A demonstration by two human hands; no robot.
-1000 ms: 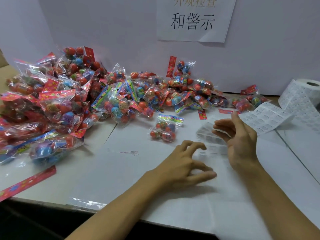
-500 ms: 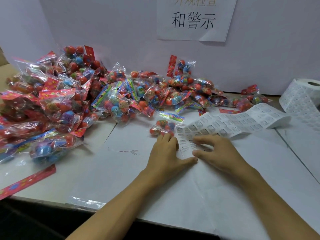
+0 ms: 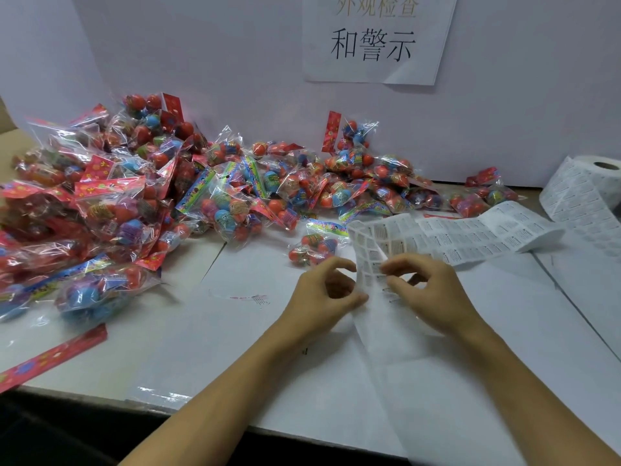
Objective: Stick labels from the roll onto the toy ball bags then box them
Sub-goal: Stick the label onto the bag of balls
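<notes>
both hands work at the middle of the bench (image 3: 235, 338), near its front edge, on the label strip (image 3: 470, 235). the left hand (image 3: 324, 294) has its fingers curled and pinches the strip's left edge between thumb and fingers; the right hand (image 3: 433, 290) pinches the strip just beside it, its fingertips on the printed labels. the strip runs from the label roll (image 3: 584, 190) at the back right corner, across the bench to the hands, then hangs blank toward the front edge. one toy ball bag (image 3: 314, 245) lies just behind the left hand. the heap of toy ball bags (image 3: 141, 203) fills the back left of the bench against the white wall (image 3: 201, 62), under a paper sign (image 3: 373, 38).
</notes>
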